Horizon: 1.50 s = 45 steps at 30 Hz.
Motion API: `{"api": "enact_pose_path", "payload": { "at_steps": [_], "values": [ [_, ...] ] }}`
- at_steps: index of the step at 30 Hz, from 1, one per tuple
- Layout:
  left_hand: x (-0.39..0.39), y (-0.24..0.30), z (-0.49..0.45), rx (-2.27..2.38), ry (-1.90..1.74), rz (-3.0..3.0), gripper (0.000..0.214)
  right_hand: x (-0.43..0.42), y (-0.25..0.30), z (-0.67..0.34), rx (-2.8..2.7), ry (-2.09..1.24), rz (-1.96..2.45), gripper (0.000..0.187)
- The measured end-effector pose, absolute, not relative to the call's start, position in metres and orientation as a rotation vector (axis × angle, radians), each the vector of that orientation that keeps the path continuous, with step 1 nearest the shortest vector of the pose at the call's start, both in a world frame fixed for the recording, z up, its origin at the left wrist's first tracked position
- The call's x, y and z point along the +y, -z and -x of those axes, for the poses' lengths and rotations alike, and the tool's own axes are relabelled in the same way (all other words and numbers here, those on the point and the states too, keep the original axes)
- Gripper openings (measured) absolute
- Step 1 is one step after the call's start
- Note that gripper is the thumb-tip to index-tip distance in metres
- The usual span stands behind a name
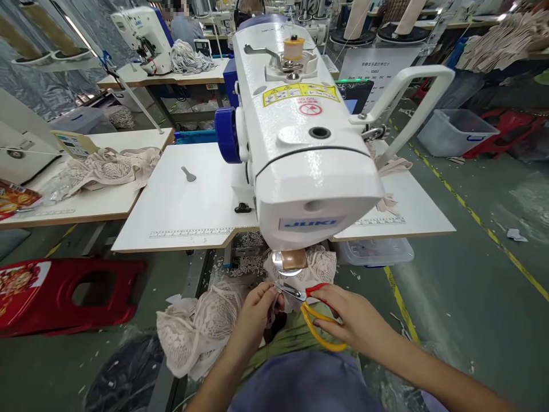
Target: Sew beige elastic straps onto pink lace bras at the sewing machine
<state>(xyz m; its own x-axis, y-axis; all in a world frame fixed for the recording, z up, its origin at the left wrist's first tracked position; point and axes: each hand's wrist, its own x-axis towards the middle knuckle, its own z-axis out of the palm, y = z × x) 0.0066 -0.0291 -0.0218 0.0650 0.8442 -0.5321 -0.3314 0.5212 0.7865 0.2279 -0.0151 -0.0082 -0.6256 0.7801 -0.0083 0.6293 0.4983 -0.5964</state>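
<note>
My right hand [347,315] grips a pair of scissors [303,296] with one red and one yellow handle loop. The blades point left, and their tips meet the fingertips of my left hand [259,309]. Those fingers are pinched together on a small bit of pale fabric, mostly hidden by the hand. Beige lace pieces [218,315] lie bunched beside my left forearm. More beige lace [321,266] sits just beyond the scissors, under the head of a white sewing machine [317,189].
The machine stands on a white table [189,194] with a small grey metal piece [188,174] on it. A red plastic stool [107,292] is at the left. A clear tray [377,252] is below the table's right side. Beige fabric [122,166] lies on the left-hand table.
</note>
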Motion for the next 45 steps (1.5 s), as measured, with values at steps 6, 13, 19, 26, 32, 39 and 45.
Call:
{"api": "enact_pose_path", "payload": {
  "at_steps": [6,13,19,26,32,39,45],
  "values": [
    [-0.031,0.021,0.001,1.15,-0.942,-0.436,0.036,-0.019,0.002,-0.241,-2.335,-0.997,1.309,0.029],
    [-0.033,0.023,0.002,1.208,-0.987,-0.435,0.053,-0.024,0.0,-0.224,-2.264,-1.122,1.361,0.04],
    [-0.033,0.019,-0.001,1.284,-1.033,-0.559,0.049,-0.013,0.01,-0.21,-2.241,-1.149,1.341,0.037],
    [-0.034,0.024,0.0,1.335,-1.05,-0.601,0.046,-0.007,0.01,-0.211,-2.256,-1.203,1.326,0.033],
    [-0.038,0.03,-0.005,1.307,-1.143,-0.509,0.048,-0.013,0.004,-0.234,-2.276,-1.089,1.347,0.027],
    [-0.037,0.021,-0.009,1.216,-1.156,-0.401,0.049,0.06,-0.028,-0.276,-2.317,-0.498,1.532,0.036],
    [-0.037,0.002,-0.002,1.095,-0.855,-0.426,0.039,0.067,-0.024,-0.251,-2.323,-0.228,1.362,0.035]
  ]
}}
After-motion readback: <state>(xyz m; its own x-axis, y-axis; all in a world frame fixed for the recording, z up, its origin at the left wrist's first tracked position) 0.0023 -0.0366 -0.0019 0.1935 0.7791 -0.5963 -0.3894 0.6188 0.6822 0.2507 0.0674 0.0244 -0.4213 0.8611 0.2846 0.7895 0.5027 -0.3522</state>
